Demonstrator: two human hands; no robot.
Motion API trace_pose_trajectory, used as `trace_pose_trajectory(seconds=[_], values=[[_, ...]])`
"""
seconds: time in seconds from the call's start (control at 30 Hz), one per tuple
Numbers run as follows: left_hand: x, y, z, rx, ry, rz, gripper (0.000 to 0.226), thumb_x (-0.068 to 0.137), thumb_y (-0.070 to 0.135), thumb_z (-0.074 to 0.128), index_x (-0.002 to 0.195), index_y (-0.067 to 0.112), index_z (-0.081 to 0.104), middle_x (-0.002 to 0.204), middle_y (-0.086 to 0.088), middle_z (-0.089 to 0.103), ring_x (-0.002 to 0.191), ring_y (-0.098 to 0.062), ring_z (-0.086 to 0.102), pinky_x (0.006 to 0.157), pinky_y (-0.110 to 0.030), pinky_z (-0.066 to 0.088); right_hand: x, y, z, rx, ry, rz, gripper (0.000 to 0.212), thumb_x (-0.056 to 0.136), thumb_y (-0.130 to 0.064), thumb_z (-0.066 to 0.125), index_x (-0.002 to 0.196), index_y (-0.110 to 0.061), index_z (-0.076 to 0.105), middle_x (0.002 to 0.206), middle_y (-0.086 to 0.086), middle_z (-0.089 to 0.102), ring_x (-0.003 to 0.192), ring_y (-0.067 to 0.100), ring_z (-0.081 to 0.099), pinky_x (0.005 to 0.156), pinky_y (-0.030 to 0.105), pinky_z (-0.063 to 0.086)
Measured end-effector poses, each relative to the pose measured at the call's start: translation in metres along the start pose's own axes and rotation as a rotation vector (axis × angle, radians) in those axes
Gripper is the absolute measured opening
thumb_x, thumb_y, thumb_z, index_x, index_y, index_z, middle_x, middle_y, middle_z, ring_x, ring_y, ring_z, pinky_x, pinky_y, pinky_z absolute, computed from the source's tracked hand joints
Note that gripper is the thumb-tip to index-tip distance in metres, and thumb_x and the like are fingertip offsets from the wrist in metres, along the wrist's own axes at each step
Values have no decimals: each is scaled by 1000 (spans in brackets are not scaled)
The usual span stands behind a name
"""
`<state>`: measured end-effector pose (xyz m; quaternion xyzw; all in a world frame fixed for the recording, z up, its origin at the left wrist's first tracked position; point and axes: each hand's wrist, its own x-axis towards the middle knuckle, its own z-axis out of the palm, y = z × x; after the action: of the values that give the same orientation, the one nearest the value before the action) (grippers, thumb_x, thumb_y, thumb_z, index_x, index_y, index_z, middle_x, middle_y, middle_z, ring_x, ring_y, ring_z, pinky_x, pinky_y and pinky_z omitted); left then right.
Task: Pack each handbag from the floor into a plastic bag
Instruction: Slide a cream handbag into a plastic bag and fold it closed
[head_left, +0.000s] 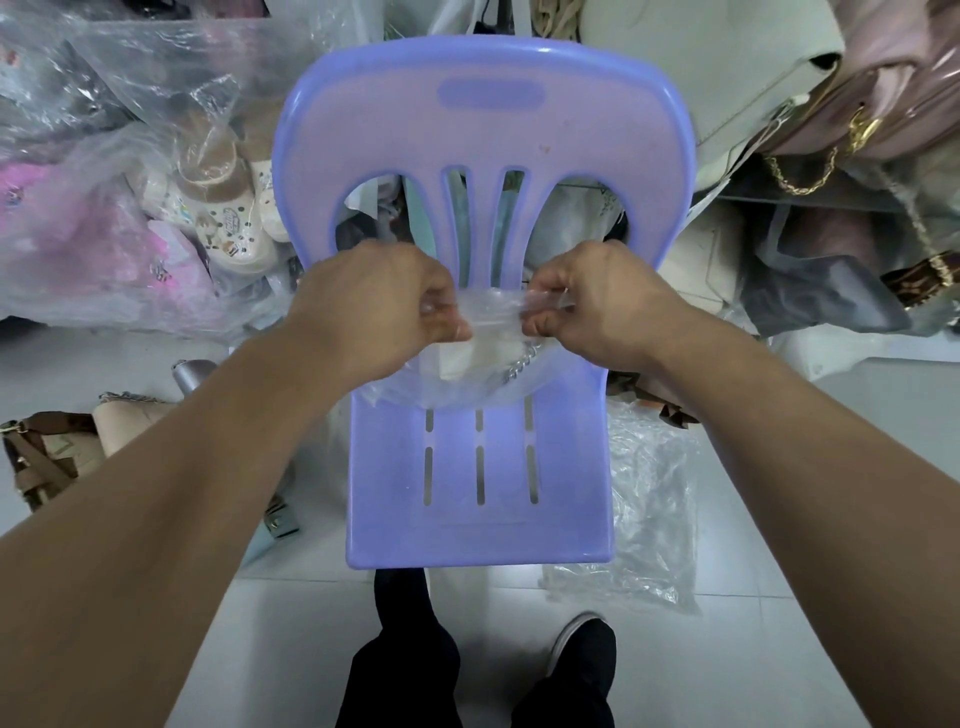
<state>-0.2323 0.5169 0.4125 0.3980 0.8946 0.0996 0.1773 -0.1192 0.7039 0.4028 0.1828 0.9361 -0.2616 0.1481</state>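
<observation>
Left hand: We saw the left hand (384, 296) closed in a pinch, fingers curled under, nipping the top edge of the clear plastic bag (493, 310).
Right hand: We saw the right hand (592, 301) closed the same way, thumb and curled fingers nipping the other end of that edge.
Between the hands: A short strip of the plastic was stretched taut from one pinch to the other; the hands were near but apart.
Arms: Both bare forearms reached forward and drew inward over the lilac plastic chair (483, 135), backs of the hands turned up, the two hands about level.
Handbag: We found a white handbag (460, 358) inside the plastic bag, just below the hands, with its metal chain (519, 361) beside it; the bag's lower part lay on the rear of the chair seat.
Floor, left: A brown handbag (41, 457) and a beige handbag (135, 421) lay unbagged on the tiled floor (291, 623).
Floor, right: We noted a heap of clear plastic bags (644, 499) just beside the chair.
Behind: Bagged clogs (228, 208) lay at the left, and a pink handbag (857, 104) at the right.
</observation>
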Motion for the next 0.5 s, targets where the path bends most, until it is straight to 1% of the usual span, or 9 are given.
trace_pose_trajectory(seconds=[0.07, 0.17, 0.23, 0.3, 0.37, 0.4, 0.43, 0.47, 0.5], values=[[-5, -10, -6, 40, -17, -29, 17, 88, 44, 70, 85, 28, 69, 73, 13, 60, 72, -9, 53, 61, -25, 37, -1, 0, 1, 28, -18, 33, 4, 88, -24, 79, 90, -23, 76, 94, -2, 74, 95, 21, 66, 84, 33, 55], [-9, -17, -6, 65, 30, -68, 14, 89, 45, 70, 88, 31, 71, 82, 2, 68, 83, -25, 63, 65, -30, 44, -1, -1, 1, 35, -30, 61, 10, 88, -25, 79, 84, -30, 72, 90, -7, 71, 90, 16, 65, 75, 26, 46], [-9, -12, -2, 60, 68, -109, 14, 90, 43, 68, 90, 29, 71, 86, -1, 70, 87, -30, 64, 67, -31, 44, 0, -4, 2, 13, 9, 77, 4, 90, -26, 77, 90, -26, 73, 89, -7, 69, 91, 17, 64, 74, 24, 40], [-10, -3, 3, 20, 100, -167, 9, 90, 39, 66, 86, 31, 68, 90, -1, 70, 90, -30, 64, 69, -31, 44, 1, -6, 4, -18, 105, 85, 8, 92, -25, 73, 100, -21, 74, 94, -3, 69, 96, 21, 64, 74, 25, 39], [-13, 6, 10, -47, 135, -203, 8, 87, 35, 62, 80, 33, 59, 92, -1, 70, 91, -31, 65, 74, -34, 49, -1, -5, 8, -15, 198, 127, 20, 93, -28, 72, 110, -18, 70, 104, 3, 70, 102, 26, 65, 75, 28, 43], [-14, 10, 14, -64, 142, -198, 2, 86, 33, 60, 85, 32, 58, 93, -1, 71, 93, -31, 65, 80, -36, 50, -2, -3, 10, -10, 234, 188, 31, 91, -35, 73, 116, -17, 66, 111, 6, 68, 107, 29, 63, 79, 31, 45], [-15, 14, 18, -68, 142, -186, 9, 86, 32, 58, 94, 30, 61, 96, -2, 71, 95, -31, 64, 86, -38, 49, -4, 0, 13, -19, 254, 289, 46, 89, -46, 72, 124, -18, 60, 119, 9, 63, 113, 33, 59, 85, 36, 46], [-16, 19, 20, -89, 125, -185, 21, 87, 30, 57, 107, 28, 61, 101, -4, 71, 99, -32, 64, 90, -38, 48, -7, 3, 15, -23, 242, 430, 62, 87, -58, 69, 132, -19, 51, 127, 12, 56, 121, 37, 52, 90, 42, 46], [-17, 23, 21, -154, 93, -203, 32, 89, 28, 55, 121, 27, 59, 109, -6, 70, 105, -33, 62, 92, -37, 47, -10, 6, 17, 63, 192, 588, 77, 85, -69, 63, 140, -20, 42, 134, 14, 50, 127, 40, 47, 94, 46, 46]])
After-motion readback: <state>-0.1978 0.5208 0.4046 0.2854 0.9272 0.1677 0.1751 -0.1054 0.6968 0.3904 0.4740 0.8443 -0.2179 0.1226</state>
